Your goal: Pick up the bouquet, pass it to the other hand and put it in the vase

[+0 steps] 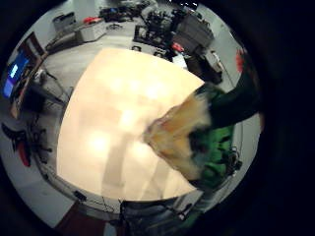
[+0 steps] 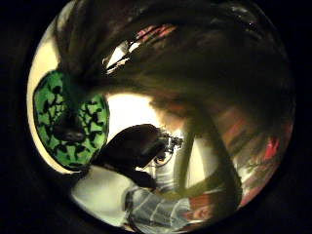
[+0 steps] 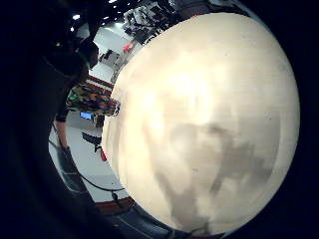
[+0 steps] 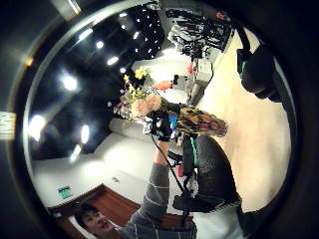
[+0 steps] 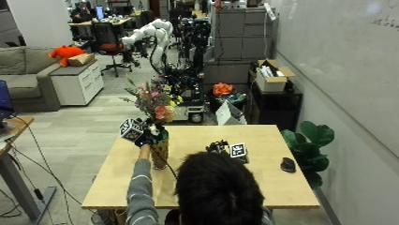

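At the left of the outside view the person's left hand [image 5: 142, 136], in a black glove, is raised above the left part of the pale wooden desk [image 5: 268, 185]; its grip is curled round the stems of the mixed bouquet of pink, yellow and orange flowers with green leaves [image 5: 152, 99], which stands upright with its blooms above the hand; just below the hand stands the tall patterned vase of brown and yellowish tones [image 5: 160, 153], upright on the desk near its left edge, and the stems appear to reach down to its mouth, though how far they sit inside cannot be told. In the right thumb side palm view the same gloved left hand [image 4: 160, 124] is wrapped round the bouquet [image 4: 137, 104] where it meets the patterned vase [image 4: 199, 121]. In the left little finger side palm view the vase [image 1: 173, 135] lies close to the palm, over the desk [image 1: 113, 98]. Further right, the person's right hand [image 5: 224, 149] rests low over the middle of the desk, mostly hidden behind the head; whether its grip is open or closed cannot be told; it holds nothing that shows. Near the desk's right edge lies a small dark computer mouse [image 5: 287, 164], well apart from the vase.
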